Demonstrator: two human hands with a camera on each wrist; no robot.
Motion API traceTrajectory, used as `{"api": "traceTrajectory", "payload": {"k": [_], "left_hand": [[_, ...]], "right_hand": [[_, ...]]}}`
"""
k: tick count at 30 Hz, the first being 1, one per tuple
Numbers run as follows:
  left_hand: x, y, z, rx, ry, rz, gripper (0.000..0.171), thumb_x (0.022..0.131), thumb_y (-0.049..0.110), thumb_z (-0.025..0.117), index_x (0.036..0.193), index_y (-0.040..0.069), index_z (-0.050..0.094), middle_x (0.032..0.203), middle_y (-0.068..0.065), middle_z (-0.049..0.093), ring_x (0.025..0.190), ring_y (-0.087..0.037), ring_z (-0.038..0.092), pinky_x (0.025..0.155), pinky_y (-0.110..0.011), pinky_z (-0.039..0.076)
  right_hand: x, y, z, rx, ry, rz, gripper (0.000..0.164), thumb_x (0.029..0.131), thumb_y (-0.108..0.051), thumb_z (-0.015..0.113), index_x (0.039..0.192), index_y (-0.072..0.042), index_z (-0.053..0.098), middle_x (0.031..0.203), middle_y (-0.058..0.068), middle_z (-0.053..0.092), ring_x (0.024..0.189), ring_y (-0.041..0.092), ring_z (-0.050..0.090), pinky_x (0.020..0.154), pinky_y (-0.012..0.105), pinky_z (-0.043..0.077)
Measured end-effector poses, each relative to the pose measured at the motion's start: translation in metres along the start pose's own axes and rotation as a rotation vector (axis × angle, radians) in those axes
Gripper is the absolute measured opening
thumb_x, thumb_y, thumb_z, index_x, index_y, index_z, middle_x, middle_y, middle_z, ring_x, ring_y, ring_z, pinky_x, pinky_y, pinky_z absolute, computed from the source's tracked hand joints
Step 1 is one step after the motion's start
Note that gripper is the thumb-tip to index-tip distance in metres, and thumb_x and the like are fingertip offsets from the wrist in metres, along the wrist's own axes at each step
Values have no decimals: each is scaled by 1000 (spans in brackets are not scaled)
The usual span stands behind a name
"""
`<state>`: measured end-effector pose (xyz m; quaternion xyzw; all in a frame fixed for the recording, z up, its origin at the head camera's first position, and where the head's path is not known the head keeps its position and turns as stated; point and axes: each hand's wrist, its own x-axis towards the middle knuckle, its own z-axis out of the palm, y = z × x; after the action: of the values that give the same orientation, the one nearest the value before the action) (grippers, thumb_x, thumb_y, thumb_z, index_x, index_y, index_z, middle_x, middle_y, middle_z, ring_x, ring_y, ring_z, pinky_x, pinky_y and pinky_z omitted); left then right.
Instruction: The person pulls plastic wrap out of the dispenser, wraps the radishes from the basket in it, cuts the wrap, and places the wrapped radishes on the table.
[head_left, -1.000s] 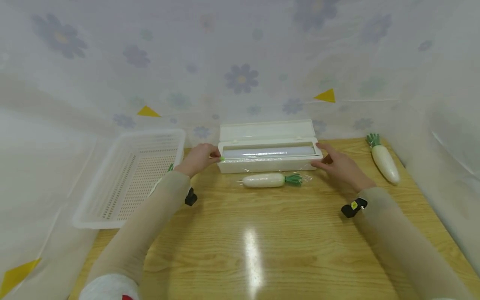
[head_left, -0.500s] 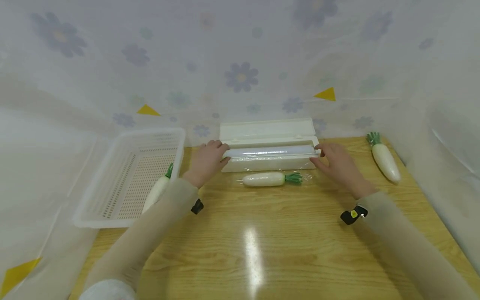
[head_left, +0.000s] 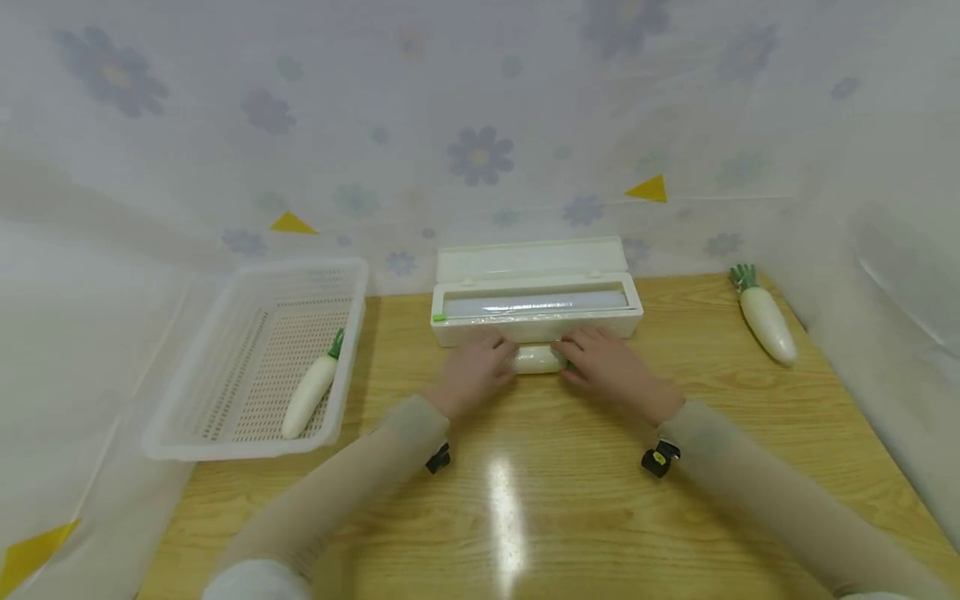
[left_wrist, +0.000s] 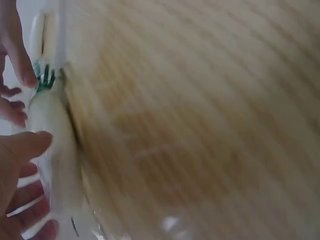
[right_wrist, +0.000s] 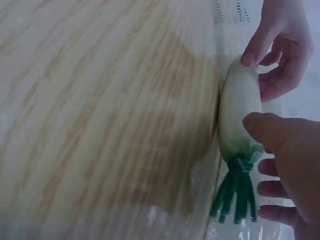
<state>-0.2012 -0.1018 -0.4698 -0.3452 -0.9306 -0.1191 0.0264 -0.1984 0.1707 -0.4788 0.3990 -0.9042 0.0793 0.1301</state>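
Note:
A white radish (head_left: 538, 360) with green leaf stubs lies crosswise on clear cling film, just in front of a white film dispenser box (head_left: 540, 332). My left hand (head_left: 476, 367) holds its root-tip end, fingers on the far side and thumb on the near side. At the leafy end my right hand (head_left: 611, 367) holds it in the same way, hiding most of the leaves in the head view. Those green leaves (right_wrist: 236, 192) show in the right wrist view, with my thumb over the radish body. The box lid (head_left: 531, 260) stands raised and the film roll (head_left: 536, 302) shows inside.
A white perforated basket (head_left: 156, 437) stands at the left, with one radish (head_left: 311, 396) inside. Another radish (head_left: 768, 325) lies at the table's far right. A flowered curtain (head_left: 480, 100) hangs behind the wooden table (head_left: 600, 517).
Both hands have left the ends of the dispenser box and come inward to the radish. My left hand had first reached over the box's left end. A green piece shows there now.

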Motion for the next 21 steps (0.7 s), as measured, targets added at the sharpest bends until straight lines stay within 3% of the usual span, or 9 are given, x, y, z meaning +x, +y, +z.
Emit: {"api": "traceTrajectory", "payload": {"k": [4, 9, 13, 21], "left_hand": [[2, 5, 7, 37, -19, -42, 41, 101, 25, 70, 137, 8, 60, 132, -9, 62, 126, -27, 57, 114, -42, 44], [5, 8, 12, 101, 4, -68, 49, 99, 23, 73, 142, 8, 56, 141, -12, 59, 136, -31, 52, 117, -48, 41], [8, 10, 18, 138, 36, -71, 47, 98, 19, 73, 139, 8, 54, 141, -13, 58, 136, -32, 51, 112, -49, 45], [7, 11, 26, 148, 84, -128, 36, 98, 5, 67, 132, 10, 57, 137, -11, 60, 132, -31, 53, 103, -49, 50]], "right_hand": [[3, -7, 9, 40, -102, 92, 57, 97, -24, 76, 143, 2, 55, 133, 19, 62, 125, 39, 57, 111, 55, 43], [10, -12, 15, 0, -102, 150, 52, 97, -25, 76, 134, 3, 55, 124, 20, 63, 117, 39, 60, 106, 54, 48], [15, -15, 17, -50, -70, 156, 42, 97, -24, 76, 122, 4, 56, 115, 19, 63, 110, 38, 62, 98, 52, 51], [15, -21, 10, -11, -65, 108, 38, 96, -26, 77, 115, 3, 61, 104, 16, 66, 98, 33, 64, 91, 48, 55]]}}
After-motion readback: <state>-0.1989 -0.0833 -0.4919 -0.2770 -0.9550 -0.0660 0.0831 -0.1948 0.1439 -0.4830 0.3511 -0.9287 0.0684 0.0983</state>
